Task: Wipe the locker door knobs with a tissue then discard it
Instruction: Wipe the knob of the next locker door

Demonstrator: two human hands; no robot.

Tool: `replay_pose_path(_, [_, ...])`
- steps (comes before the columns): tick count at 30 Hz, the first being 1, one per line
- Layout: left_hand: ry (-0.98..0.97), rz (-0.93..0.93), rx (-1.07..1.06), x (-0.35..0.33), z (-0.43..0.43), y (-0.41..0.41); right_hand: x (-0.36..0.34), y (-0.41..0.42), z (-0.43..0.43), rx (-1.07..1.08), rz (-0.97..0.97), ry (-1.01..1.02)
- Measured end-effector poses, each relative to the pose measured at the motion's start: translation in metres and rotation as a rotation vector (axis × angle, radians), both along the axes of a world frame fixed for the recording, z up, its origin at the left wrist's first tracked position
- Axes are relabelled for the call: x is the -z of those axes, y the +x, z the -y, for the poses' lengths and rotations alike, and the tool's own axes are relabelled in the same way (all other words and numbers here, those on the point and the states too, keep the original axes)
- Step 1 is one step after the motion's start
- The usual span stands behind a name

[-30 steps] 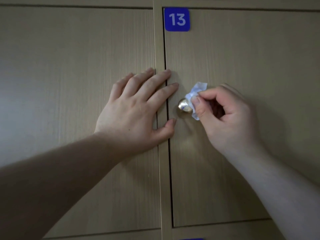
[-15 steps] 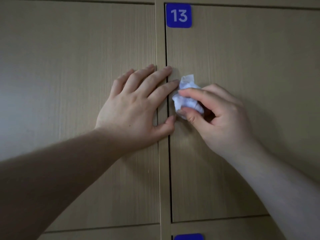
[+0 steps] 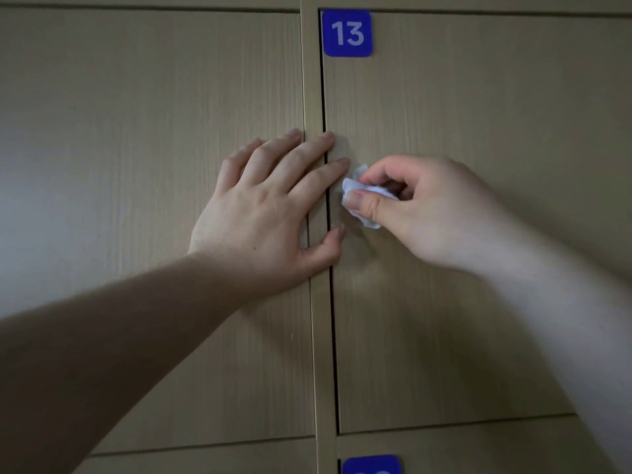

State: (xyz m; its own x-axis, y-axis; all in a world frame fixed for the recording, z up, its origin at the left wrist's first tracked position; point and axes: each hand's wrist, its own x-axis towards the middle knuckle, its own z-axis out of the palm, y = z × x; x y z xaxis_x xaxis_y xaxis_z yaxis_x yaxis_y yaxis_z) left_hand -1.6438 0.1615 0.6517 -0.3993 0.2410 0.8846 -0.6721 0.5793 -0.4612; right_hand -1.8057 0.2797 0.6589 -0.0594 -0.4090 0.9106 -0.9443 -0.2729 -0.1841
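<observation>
Right hand point(image 3: 420, 213) pinches the tissue point(image 3: 362, 191) against locker door 13 point(image 3: 478, 97); left hand point(image 3: 266, 206) lies flat, fingers straight; wiping looks underway, discarding undone.

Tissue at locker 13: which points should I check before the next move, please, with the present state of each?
1. Right hand grip on tissue: ok, pinched by thumb and fingers.
2. Knob clean: cannot tell, it is hidden.
3. Left hand pressing flat across the door seam: ok.
4. Door 13 closed: ok.
5. Bin in view: not ok.
</observation>
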Motion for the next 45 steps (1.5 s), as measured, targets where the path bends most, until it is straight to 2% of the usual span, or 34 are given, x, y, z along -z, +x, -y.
replay_pose_path(6, [0.017,0.012,-0.020,0.000,-0.001,0.001,-0.021,0.016,-0.008,0.178,-0.101,0.181])
replay_pose_path(14, [0.032,0.012,-0.015,0.000,-0.002,0.001,-0.026,0.008,-0.025,0.103,-0.165,0.287])
replay_pose_path(20, [0.027,0.016,-0.019,0.000,-0.001,0.001,-0.037,0.021,-0.033,0.395,-0.541,0.218])
replay_pose_path(22, [0.024,0.015,-0.023,0.000,-0.001,0.001,-0.040,0.028,-0.035,0.488,-0.613,0.182])
replay_pose_path(26, [0.023,0.014,-0.011,0.001,-0.001,0.001,-0.040,0.032,-0.032,0.499,-0.736,0.197])
replay_pose_path(31, [0.031,0.019,-0.022,0.001,-0.001,0.002,-0.046,0.023,-0.030,0.363,-0.536,0.389])
replay_pose_path(36, [0.032,0.022,-0.022,0.000,-0.002,0.002,-0.054,0.018,-0.026,0.064,-0.259,0.583])
replay_pose_path(42, [0.032,0.020,-0.033,0.000,-0.001,0.002,-0.042,0.017,-0.016,0.147,-0.163,0.399])
replay_pose_path(45, [0.025,0.013,-0.032,0.000,-0.001,0.002,-0.021,0.013,-0.009,0.009,-0.010,0.227])
